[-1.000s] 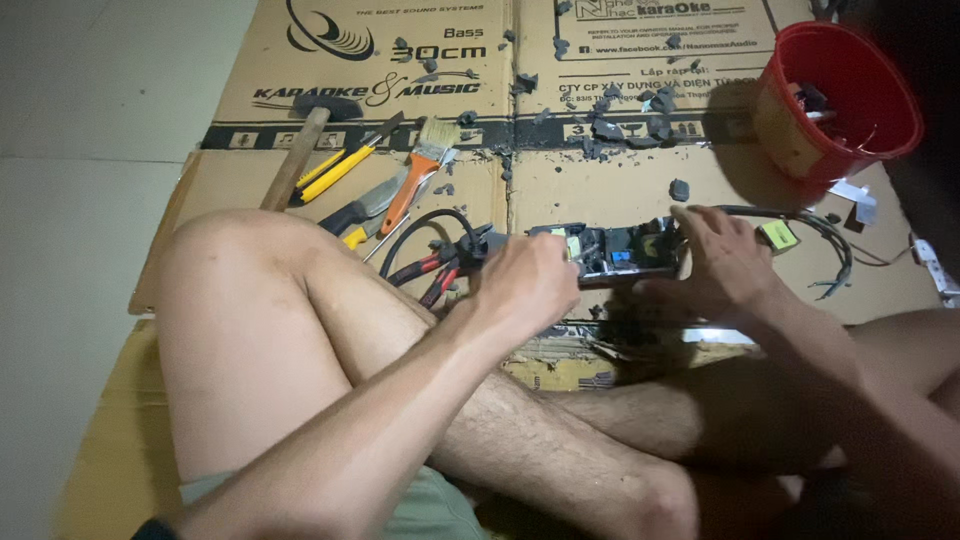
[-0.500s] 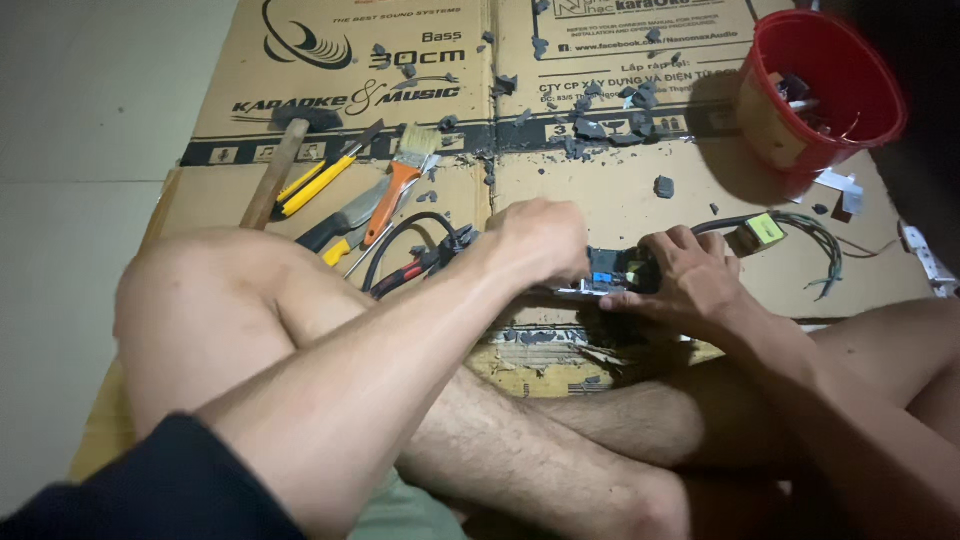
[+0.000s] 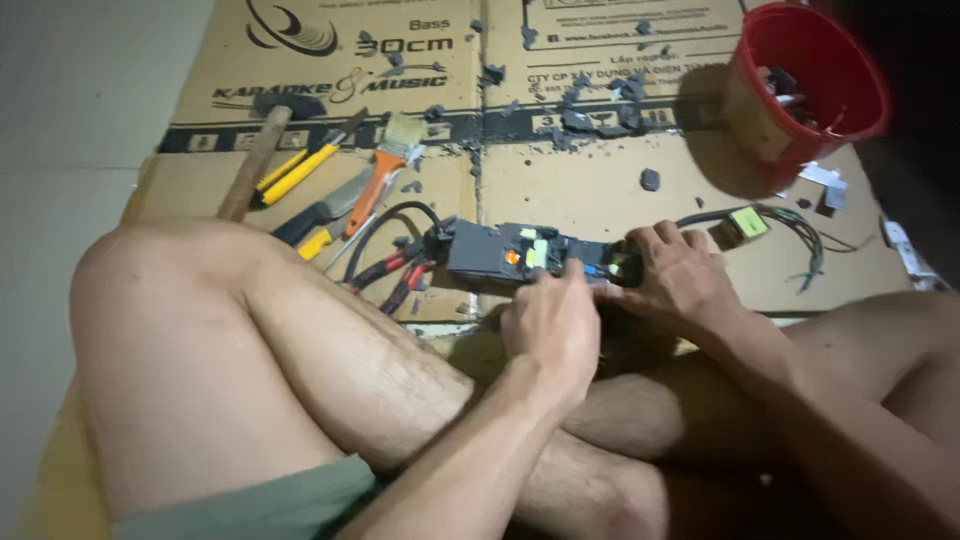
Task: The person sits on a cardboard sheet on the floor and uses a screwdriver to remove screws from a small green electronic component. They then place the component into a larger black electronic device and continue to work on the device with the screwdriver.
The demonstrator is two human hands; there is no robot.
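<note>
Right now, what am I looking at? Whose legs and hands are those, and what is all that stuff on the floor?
The picture comes from a camera on a person's head, looking down, so the bare legs and both hands are that person's own. They sit cross-legged on flattened cardboard. The left hand and right hand both touch a dark circuit board with wires coming off it. Beside it lie a hammer, a brush with an orange handle, yellow screwdrivers and red-handled pliers. A red bucket stands at the far right, and small grey bits are scattered about.
</note>
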